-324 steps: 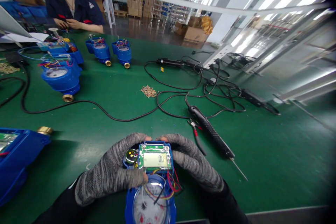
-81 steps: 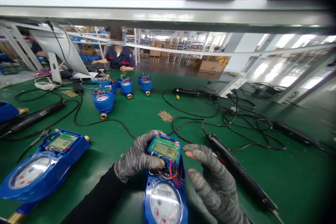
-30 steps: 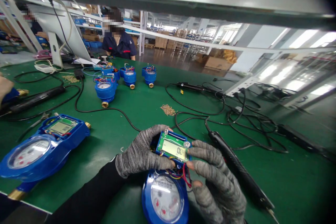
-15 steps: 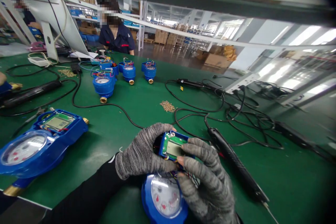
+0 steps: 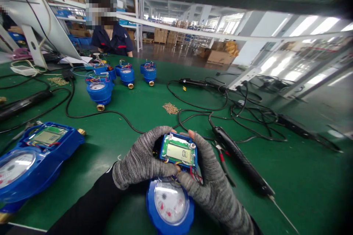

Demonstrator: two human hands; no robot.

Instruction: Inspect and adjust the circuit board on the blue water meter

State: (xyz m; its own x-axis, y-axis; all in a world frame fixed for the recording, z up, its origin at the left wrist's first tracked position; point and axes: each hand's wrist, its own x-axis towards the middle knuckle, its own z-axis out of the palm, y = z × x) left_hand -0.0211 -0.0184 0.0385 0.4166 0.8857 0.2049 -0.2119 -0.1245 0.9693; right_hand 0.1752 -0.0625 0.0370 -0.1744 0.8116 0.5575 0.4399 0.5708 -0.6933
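A blue display housing (image 5: pixel 179 151) with a green circuit board and a lit screen is held between my two gloved hands. My left hand (image 5: pixel 143 158) wraps round its left side, the thumb along the lower edge. On the right side, my right hand (image 5: pixel 205 169) grips it with fingertips at the top corner and thumb below. Thin wires show under the housing. Just below it lies the round dial of a blue meter (image 5: pixel 170 205). Another blue meter with a display (image 5: pixel 46 154) rests at the left.
Several smaller blue meters (image 5: pixel 99 91) stand farther back. A pile of small screws (image 5: pixel 170 108) lies mid-table. Right of my hands are red-handled pliers (image 5: pixel 223 159), a black electric screwdriver (image 5: pixel 242 161) and tangled cables. Across the table is a person (image 5: pixel 111 40).
My right hand has moved from over the housing's face to its right side and closed round it. The screen now faces me and shows digits. The pliers have come into sight.
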